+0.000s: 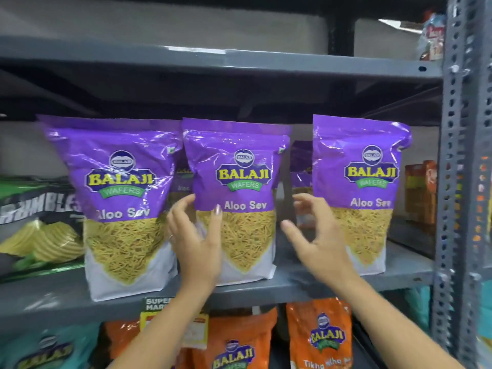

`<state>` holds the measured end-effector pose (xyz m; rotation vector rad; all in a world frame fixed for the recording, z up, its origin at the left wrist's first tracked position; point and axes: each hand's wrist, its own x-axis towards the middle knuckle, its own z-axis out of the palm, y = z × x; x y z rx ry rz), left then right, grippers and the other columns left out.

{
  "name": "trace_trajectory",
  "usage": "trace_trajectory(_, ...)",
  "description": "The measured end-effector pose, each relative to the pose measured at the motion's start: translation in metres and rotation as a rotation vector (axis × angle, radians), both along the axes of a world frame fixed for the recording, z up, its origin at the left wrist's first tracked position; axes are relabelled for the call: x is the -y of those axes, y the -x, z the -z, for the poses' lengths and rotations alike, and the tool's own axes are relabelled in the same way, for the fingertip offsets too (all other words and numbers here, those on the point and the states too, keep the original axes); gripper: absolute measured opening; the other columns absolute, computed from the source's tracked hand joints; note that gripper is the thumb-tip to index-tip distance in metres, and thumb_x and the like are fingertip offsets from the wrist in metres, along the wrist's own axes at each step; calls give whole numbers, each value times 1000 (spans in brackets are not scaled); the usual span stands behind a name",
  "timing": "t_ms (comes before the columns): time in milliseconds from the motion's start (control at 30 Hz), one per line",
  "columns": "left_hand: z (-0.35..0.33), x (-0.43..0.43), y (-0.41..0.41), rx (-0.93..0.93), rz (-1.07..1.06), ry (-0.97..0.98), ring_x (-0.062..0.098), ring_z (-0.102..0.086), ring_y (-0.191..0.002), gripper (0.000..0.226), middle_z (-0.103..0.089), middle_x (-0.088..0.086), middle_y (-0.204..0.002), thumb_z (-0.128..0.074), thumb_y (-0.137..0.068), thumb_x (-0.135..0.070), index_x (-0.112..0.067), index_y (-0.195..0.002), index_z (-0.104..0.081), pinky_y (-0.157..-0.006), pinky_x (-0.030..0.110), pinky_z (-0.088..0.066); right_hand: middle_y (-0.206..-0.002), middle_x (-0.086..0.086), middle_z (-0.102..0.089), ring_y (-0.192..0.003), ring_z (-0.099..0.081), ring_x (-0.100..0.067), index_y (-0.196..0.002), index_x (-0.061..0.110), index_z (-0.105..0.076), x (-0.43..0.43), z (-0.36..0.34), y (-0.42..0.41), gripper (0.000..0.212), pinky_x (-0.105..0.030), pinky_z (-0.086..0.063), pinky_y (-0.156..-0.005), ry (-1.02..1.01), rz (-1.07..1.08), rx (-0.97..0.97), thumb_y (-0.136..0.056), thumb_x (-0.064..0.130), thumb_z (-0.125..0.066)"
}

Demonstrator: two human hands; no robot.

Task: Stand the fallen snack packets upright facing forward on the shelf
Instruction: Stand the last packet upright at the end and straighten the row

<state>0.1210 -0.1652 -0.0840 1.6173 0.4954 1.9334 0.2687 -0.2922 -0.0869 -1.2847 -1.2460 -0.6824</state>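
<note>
Three Aloo Sev packets upright in row on shelf (292, 286): left packet (125, 203), middle packet (237, 198), right packet (359, 193). More packets behind, in gaps. Left hand (197, 243) on middle packet's left edge; right hand (316, 235) between middle and right packets. Chips bag (37, 225) far left. Lower-shelf packets (319, 339) below.

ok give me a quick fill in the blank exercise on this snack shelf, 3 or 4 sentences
1. The front row holds ____ purple Aloo Sev packets standing upright.
2. The left hand touches the ____ packet of that row.
3. The right hand is open and holds ____.
4. The packets on the shelf below the hands are ____ in colour.

Missing words: three; middle; nothing; orange
</note>
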Motion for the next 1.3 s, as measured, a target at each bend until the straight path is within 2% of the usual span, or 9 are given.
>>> trace_trajectory(100,2,-14,-5,-50,151,174,28,-42,-128,59,-45,10,-132,-64,-83,-35,-8,-130,-42,-112,38,-30,-147,7,-39,-135,-37,-2,-150,27,-19,-29,8,7,102,-24,-31,-110,277,-172,-271,-69,65,-68)
trace_trajectory(200,7,-15,-12,-23,343,357,23,-48,-127,59,-48,10,-139,-64,-86,-35,-10,-132,-36,-111,44,-35,-148,2,-46,-131,-49,-7,-153,33,0,-45,12,4,132,-33,-38,-111,385,-434,-500,-51,74,-73)
trace_trajectory(433,17,-15,-17,-67,502,417,19,-56,-121,51,-60,1,-130,-59,-88,-44,-22,-131,-43,-108,47,-40,-122,8,-70,-113,-65,-5,-138,35,-40,-47,25,-3,94,-38,-49,-102,380,-480,-542,-58,65,-78)
trace_trajectory(667,15,-13,-10,-118,483,419,20,-59,-118,45,-63,3,-124,-60,-87,-44,-20,-123,-49,-106,45,-42,-118,17,-70,-111,-64,0,-121,47,-47,-42,25,2,75,-40,-47,-103,398,-458,-546,-56,72,-74)
trace_trajectory(833,26,6,27,-173,378,394,7,-40,-132,57,-46,-14,-138,-64,-86,-35,-26,-137,-39,-113,34,-32,-138,-2,-45,-134,-37,-11,-139,17,-42,-33,20,34,79,-31,-28,-113,31,118,1,-75,59,-65)
trace_trajectory(900,31,22,57,-154,422,298,-11,-43,-123,41,-50,-36,-124,-65,-85,-32,-37,-123,-49,-103,22,-34,-135,-15,-47,-132,-40,-25,-131,12,-50,-35,13,57,62,-33,-27,-112,-153,158,231,-77,38,-66)
trace_trajectory(967,36,29,90,-84,379,164,-16,-52,-114,32,-62,-34,-115,-69,-83,-24,-36,-112,-62,-94,15,-40,-128,-14,-52,-124,-46,-23,-124,10,-55,-45,4,82,48,-29,-31,-108,-193,40,299,-80,27,-64)
trace_trajectory(1133,12,-20,147,199,-17,-20,0,-53,-109,42,-57,-9,-116,-60,-75,-9,-17,-116,-52,-94,17,-42,-117,6,-59,-110,-56,-7,-126,19,-54,-92,-11,132,45,-35,-49,-93,76,-281,-9,-83,30,-62)
trace_trajectory(1300,-4,-88,146,156,90,254,20,-49,-119,34,-52,6,-123,-51,-96,-23,-12,-127,-43,-98,30,-40,-153,6,-35,-138,-33,-6,-151,27,-21,-141,-6,150,93,-31,-28,-114,351,-510,-377,-76,50,-70)
